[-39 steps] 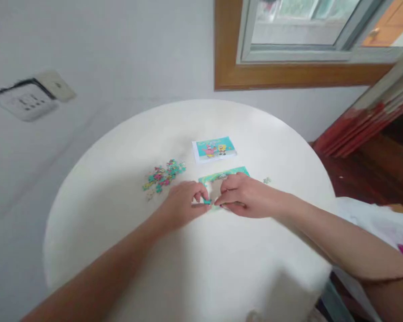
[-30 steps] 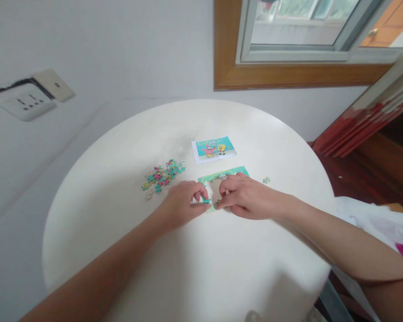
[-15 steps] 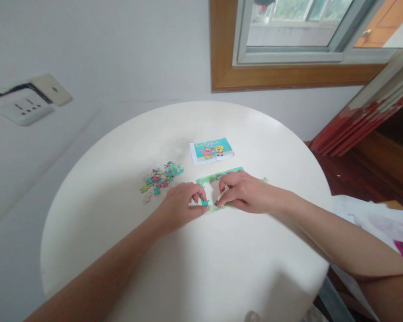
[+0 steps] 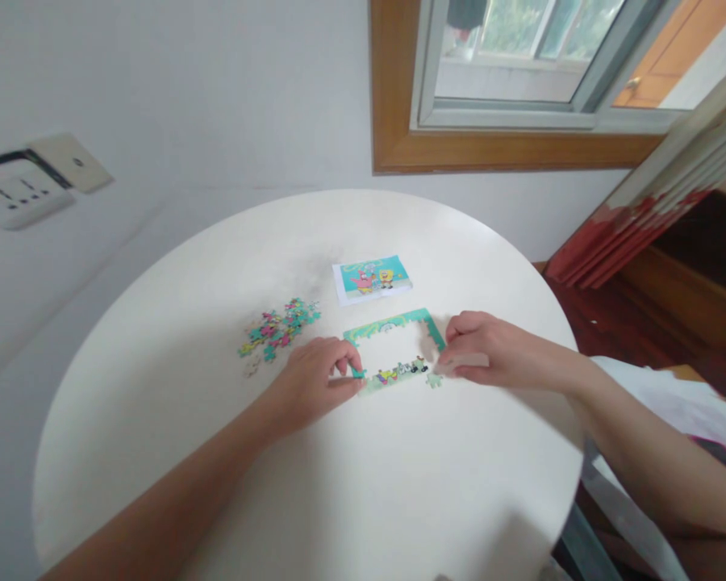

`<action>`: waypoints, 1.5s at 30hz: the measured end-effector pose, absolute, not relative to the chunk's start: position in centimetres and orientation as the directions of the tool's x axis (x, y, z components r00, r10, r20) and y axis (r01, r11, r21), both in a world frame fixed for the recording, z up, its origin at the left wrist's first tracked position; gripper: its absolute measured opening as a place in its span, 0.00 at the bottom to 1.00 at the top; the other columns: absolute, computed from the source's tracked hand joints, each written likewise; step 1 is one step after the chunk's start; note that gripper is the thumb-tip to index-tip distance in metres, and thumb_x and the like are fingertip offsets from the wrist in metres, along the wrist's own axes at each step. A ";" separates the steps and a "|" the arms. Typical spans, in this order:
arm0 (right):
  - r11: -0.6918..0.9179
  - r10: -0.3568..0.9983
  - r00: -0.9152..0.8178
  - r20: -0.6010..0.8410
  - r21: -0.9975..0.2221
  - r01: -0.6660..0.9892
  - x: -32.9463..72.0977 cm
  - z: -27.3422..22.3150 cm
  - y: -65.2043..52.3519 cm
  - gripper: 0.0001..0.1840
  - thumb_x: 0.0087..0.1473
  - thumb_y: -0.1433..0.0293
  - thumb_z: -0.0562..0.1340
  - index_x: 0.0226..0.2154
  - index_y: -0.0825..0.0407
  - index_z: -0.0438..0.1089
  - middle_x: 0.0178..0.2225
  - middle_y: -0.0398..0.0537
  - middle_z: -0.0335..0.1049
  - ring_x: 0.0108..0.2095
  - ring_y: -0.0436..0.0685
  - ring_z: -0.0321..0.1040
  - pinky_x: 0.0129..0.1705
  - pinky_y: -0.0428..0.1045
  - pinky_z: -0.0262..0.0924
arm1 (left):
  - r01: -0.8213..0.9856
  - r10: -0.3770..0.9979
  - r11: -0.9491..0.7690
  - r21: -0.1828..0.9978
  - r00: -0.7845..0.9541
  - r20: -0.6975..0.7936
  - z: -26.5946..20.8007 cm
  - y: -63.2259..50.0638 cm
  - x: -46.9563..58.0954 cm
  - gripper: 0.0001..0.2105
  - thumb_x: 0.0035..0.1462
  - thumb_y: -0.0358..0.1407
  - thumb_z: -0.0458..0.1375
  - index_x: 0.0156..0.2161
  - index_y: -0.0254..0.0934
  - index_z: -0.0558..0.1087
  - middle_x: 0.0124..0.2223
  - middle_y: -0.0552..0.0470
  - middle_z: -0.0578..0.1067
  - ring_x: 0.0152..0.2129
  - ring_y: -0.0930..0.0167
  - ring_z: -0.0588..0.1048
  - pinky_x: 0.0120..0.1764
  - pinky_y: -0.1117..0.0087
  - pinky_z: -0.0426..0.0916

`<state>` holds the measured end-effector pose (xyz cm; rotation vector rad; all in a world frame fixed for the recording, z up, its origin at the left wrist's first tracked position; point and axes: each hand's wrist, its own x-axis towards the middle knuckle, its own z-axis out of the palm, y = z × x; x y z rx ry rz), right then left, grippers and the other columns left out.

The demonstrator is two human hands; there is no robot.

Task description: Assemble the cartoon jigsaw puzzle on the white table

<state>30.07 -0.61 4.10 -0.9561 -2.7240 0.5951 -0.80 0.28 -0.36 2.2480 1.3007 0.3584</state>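
Note:
A partly joined jigsaw puzzle (image 4: 384,329) lies on the table, its border pieces framing a bare white middle. My left hand (image 4: 322,373) is closed at the puzzle's left edge, thumb and forefinger pinching a teal border piece near the lower left corner. At the lower right corner, my right hand (image 4: 493,352) has its fingers bent together on a pale green puzzle piece (image 4: 434,379); its fingertips partly cover that corner. Loose puzzle pieces (image 4: 278,327) form a pile beyond my left hand. Behind the puzzle rests a picture card (image 4: 373,279) with two cartoon figures.
The round white table (image 4: 339,500) stands against a wall with a socket (image 4: 24,194) on the left. A wood-framed window (image 4: 514,149) is above its far side. A red and white curtain (image 4: 605,234) hangs at right, with white sheets (image 4: 659,403) below.
My right hand has moved right from the puzzle's lower middle to its lower right corner, uncovering the bottom row and right side. My left hand stays at the left edge. The view has shifted slightly.

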 end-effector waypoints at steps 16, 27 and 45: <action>0.635 0.724 -0.682 0.102 -0.483 0.603 29.1 1.5 -1.8 0.08 0.53 0.69 0.65 0.38 0.51 0.74 0.37 0.51 0.68 0.41 0.57 0.65 0.46 0.52 0.58 | 0.742 0.861 -0.427 0.517 0.508 -0.017 -0.2 0.2 -0.7 0.07 0.50 0.39 0.57 0.33 0.39 0.72 0.31 0.54 0.71 0.30 0.69 0.69 0.38 0.67 0.60; 0.506 0.745 -0.661 0.093 -0.724 0.468 28.9 1.5 -2.3 0.03 0.52 0.76 0.61 0.32 0.53 0.69 0.28 0.43 0.67 0.29 0.48 0.63 0.33 0.44 0.58 | 0.736 0.856 -0.440 0.514 0.518 -0.009 -0.5 0.2 -0.8 0.08 0.52 0.40 0.56 0.34 0.38 0.72 0.31 0.54 0.70 0.30 0.69 0.68 0.38 0.67 0.59; 0.234 0.936 -0.336 0.102 -0.895 0.380 29.3 0.3 -1.3 0.11 0.53 0.69 0.61 0.39 0.54 0.75 0.30 0.47 0.73 0.31 0.51 0.66 0.34 0.48 0.60 | 0.745 0.860 -0.429 0.511 0.510 -0.023 -0.1 0.2 -0.7 0.08 0.52 0.40 0.56 0.33 0.39 0.72 0.31 0.53 0.71 0.31 0.68 0.69 0.38 0.66 0.60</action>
